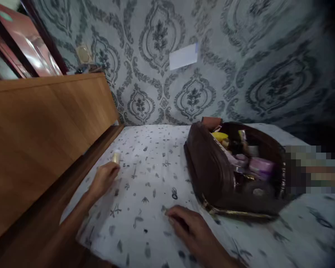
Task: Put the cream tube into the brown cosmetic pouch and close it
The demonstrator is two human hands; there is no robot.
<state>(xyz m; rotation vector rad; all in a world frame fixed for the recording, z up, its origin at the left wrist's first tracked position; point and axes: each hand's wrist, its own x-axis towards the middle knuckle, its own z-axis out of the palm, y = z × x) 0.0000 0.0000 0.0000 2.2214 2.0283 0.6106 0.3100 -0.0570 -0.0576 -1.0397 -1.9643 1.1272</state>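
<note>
My left hand is closed around the lower part of a small pale-yellow bottle with a whitish cap. The bottle stands upright at the left side of the patterned white cloth, its base hidden by my fingers. Lower in the middle, my right hand hovers low over or rests on the cloth, thumb and forefinger brought together. Whatever is between those fingertips, if anything, is too small and blurred to name. To the right of it lies an open dark brown bag with a gold zip, holding several small items.
Inside the bag are a yellow item and a pink-purple container. A wooden panel rises along the left edge of the cloth. Behind stands a wallpapered wall with a white paper strip. A pixelated patch covers the right edge.
</note>
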